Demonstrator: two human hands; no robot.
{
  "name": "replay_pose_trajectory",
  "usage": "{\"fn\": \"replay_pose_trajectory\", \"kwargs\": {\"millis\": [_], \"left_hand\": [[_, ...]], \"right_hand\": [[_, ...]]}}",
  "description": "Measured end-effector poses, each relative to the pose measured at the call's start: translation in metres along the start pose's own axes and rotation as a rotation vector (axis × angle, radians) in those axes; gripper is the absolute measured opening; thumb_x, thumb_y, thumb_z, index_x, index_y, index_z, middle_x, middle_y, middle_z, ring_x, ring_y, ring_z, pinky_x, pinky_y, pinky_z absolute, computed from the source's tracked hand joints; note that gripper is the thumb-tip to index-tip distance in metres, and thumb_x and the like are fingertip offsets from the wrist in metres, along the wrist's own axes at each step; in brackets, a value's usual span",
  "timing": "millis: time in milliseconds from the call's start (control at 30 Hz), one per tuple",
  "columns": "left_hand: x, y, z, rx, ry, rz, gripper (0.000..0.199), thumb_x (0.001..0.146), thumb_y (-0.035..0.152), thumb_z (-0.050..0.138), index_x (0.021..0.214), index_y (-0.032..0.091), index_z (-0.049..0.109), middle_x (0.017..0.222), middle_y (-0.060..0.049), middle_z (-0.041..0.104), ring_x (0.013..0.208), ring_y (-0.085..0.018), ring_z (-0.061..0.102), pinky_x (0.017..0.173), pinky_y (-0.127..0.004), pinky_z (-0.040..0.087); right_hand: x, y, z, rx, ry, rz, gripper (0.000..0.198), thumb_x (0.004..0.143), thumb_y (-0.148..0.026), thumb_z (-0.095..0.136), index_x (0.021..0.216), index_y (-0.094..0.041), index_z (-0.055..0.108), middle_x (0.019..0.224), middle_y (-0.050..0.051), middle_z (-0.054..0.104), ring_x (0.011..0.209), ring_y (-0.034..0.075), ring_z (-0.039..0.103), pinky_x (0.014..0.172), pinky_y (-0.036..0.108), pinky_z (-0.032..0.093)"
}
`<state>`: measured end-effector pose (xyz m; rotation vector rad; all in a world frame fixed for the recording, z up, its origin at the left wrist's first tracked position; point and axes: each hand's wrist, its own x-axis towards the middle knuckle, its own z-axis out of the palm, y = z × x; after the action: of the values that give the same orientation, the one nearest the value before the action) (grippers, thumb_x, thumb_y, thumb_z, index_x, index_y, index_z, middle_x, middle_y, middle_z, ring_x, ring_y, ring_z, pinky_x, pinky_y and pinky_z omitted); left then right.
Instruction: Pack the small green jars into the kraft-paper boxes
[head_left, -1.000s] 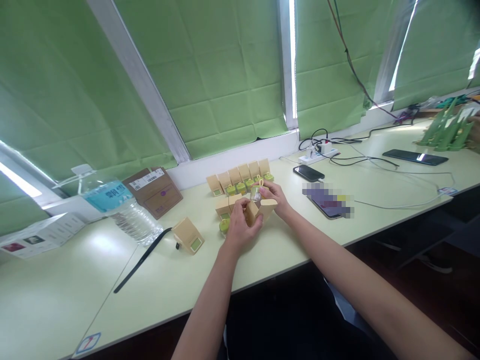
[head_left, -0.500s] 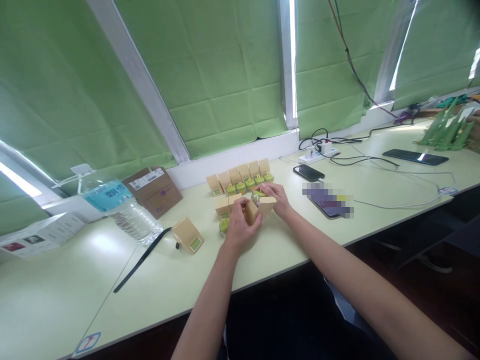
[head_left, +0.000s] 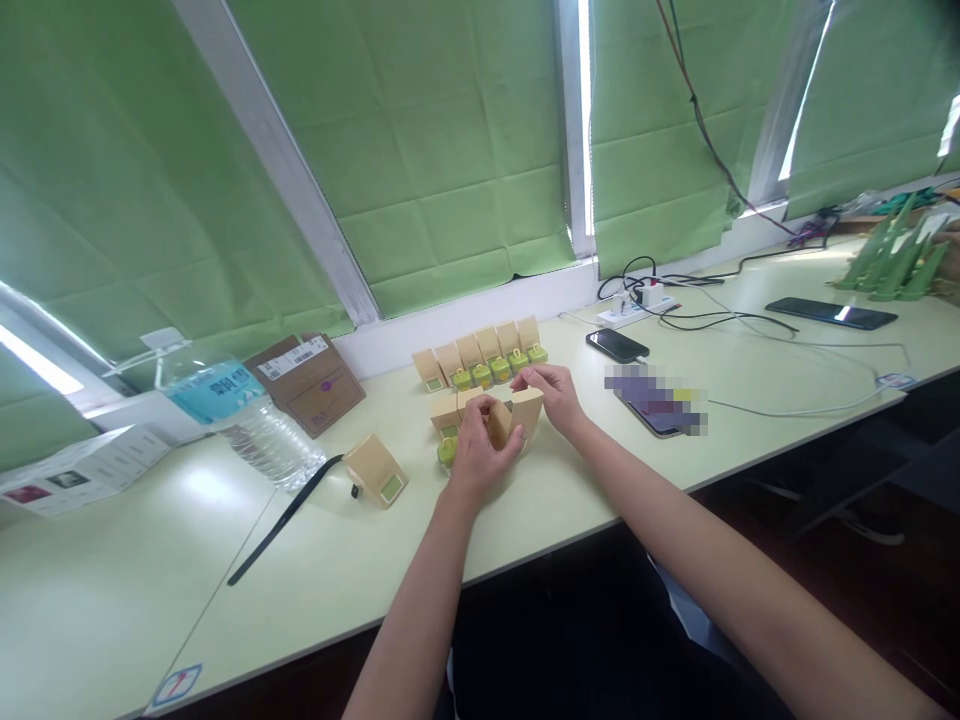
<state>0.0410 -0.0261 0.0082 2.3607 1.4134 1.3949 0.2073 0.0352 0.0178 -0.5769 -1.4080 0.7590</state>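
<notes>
My left hand (head_left: 484, 445) is wrapped around a small kraft cardboard box (head_left: 527, 408), its top end tilted toward my right hand. My right hand (head_left: 551, 395) is just beyond the box, fingers bent into a pinch; what lies between the fingertips, if anything, is too small to make out. Behind both hands stands a row of similar boxes (head_left: 466, 348), with several small green-lidded clear jars (head_left: 480, 374) in front of them. Left of my left hand, another jar (head_left: 448, 448) stands before a box (head_left: 443, 412), partly hidden by my fingers.
A box with a green window (head_left: 375, 470) stands at left beside a black strap (head_left: 285, 520). Farther left are a large water bottle (head_left: 247, 420), a brown carton (head_left: 319, 385) and white boxes (head_left: 90, 470). Phones (head_left: 617, 346), cables and a power strip (head_left: 637, 312) lie right.
The green-lidded jar at my right fingertips has gone from view at the box. My right hand has drawn slightly away, and the box's near side is more upright.
</notes>
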Motion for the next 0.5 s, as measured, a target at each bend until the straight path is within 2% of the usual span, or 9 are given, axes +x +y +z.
{"fn": "replay_pose_trajectory", "kwargs": {"millis": [100,267,400,500], "left_hand": [[0.0006,-0.0009,0.0002,-0.02,0.025,0.001,0.045,0.084,0.037,0.065,0.121,0.024,0.042,0.109,-0.007,0.057,0.096,-0.02,0.059,0.084,-0.035,0.049],[0.0016,-0.0008,0.0009,-0.062,0.068,0.015,0.044,0.088,0.034,0.06,0.127,0.025,0.042,0.109,-0.007,0.06,0.096,-0.02,0.06,0.084,-0.035,0.051],[0.0026,0.0011,0.0031,-0.081,0.08,0.054,0.034,0.087,0.034,0.064,0.116,0.024,0.049,0.108,-0.006,0.059,0.094,-0.019,0.06,0.081,-0.033,0.052],[0.0037,0.003,0.0046,-0.037,0.011,0.106,0.024,0.086,0.032,0.066,0.104,0.022,0.052,0.104,-0.006,0.057,0.096,-0.019,0.059,0.082,-0.033,0.051]], "right_hand": [[0.0013,0.0012,0.0002,-0.04,-0.015,0.007,0.037,0.091,-0.043,0.052,0.072,-0.018,0.071,0.075,0.005,0.07,0.073,0.019,0.063,0.067,0.03,0.047],[0.0013,0.0042,0.0024,-0.11,-0.094,0.099,0.039,0.093,-0.045,0.045,0.083,-0.019,0.072,0.084,0.004,0.071,0.075,0.018,0.061,0.063,0.028,0.047],[0.0015,0.008,0.0026,-0.175,-0.093,0.079,0.04,0.094,-0.043,0.042,0.081,-0.019,0.072,0.088,0.005,0.073,0.081,0.019,0.062,0.072,0.029,0.048],[0.0027,0.0102,0.0019,-0.17,-0.02,0.118,0.049,0.096,-0.047,0.036,0.079,-0.018,0.071,0.082,0.006,0.072,0.079,0.019,0.063,0.072,0.029,0.048]]}}
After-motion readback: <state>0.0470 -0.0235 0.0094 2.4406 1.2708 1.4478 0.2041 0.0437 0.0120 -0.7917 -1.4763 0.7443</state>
